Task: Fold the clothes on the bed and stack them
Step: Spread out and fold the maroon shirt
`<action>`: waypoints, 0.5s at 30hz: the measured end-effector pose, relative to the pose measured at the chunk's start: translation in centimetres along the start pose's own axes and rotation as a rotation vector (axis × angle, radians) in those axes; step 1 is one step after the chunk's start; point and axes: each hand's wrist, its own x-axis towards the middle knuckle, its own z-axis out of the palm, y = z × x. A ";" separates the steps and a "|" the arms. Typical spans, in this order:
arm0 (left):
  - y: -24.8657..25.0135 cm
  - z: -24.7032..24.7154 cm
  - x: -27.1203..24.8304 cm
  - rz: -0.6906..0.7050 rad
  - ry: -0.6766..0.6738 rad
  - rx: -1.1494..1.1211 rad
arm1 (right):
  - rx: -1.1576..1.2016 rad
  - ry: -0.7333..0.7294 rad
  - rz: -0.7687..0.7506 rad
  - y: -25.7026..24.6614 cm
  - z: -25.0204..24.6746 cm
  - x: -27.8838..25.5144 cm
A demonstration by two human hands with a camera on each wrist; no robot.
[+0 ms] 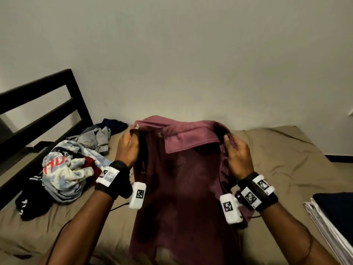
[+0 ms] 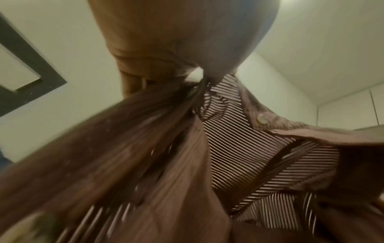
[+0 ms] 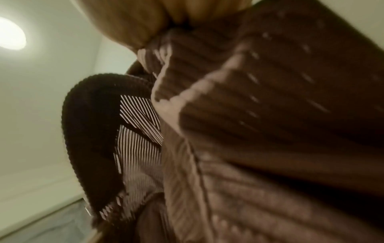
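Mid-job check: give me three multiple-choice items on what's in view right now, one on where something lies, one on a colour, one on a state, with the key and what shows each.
1. Where does the heap of unfolded clothes lie on the bed?
A. To the person's left, by the dark bed frame
B. To the person's right, at the edge
C. Under the shirt being held

2. What colour is the shirt being held?
A. Navy
B. Maroon
C. White

3. How is the shirt held?
A. Left hand only
B. Lying flat, untouched
C. Both the left hand and right hand grip it near the collar

Key: 1 A, the heap sits left beside the frame. 2 B, the cloth reads maroon in the head view. 3 C, the fingers of each hand curl on the fabric either side of the collar, and the shirt hangs below them.
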 end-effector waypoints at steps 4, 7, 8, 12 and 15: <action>1.5 0.0 0.0 0.070 0.002 0.403 | 0.410 -0.042 0.031 -4.0 -0.8 2.5; 0.9 1.5 -3.7 0.203 -0.257 0.219 | 0.474 -0.156 0.107 -2.8 0.1 0.2; 0.9 2.4 -5.4 0.200 -0.446 0.079 | 0.468 -0.201 0.151 -1.7 0.6 -1.1; -1.5 7.3 -10.8 0.112 -0.738 -0.035 | 0.412 -0.317 0.337 2.5 2.7 -6.7; -4.1 8.6 -11.2 0.020 -0.645 -0.113 | 0.282 -0.329 0.342 4.3 2.6 -9.0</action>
